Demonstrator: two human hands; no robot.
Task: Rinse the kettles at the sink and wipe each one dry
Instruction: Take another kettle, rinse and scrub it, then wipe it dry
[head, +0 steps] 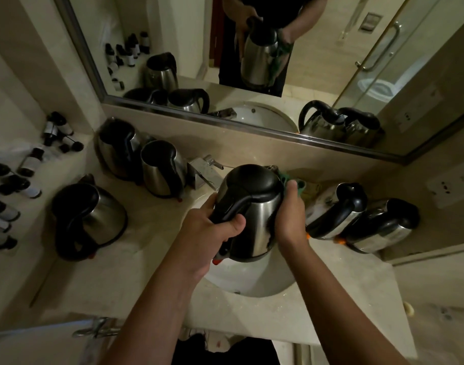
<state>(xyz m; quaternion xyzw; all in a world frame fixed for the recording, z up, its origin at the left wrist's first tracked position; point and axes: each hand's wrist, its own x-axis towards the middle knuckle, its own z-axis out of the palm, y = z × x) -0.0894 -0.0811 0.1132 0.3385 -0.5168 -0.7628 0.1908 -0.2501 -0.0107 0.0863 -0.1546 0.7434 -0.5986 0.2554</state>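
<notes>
Five spare kettles: three (pixel 159 172) beyond left hand (pixel 212 233), which grips held kettle (pixel 252 206); two (pixel 336 209) beside right hand (pixel 290 214), pressing green cloth (pixel 300 187).

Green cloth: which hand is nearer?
Right. The right hand presses the green cloth against the held kettle's side; the left hand grips the handle on the opposite side.

The green cloth (pixel 294 183) is mostly hidden behind the held kettle (pixel 252 206) and right hand (pixel 289 214), and the bottles (pixel 4 206) (labels unreadable) are cut off at the left edge.
</notes>
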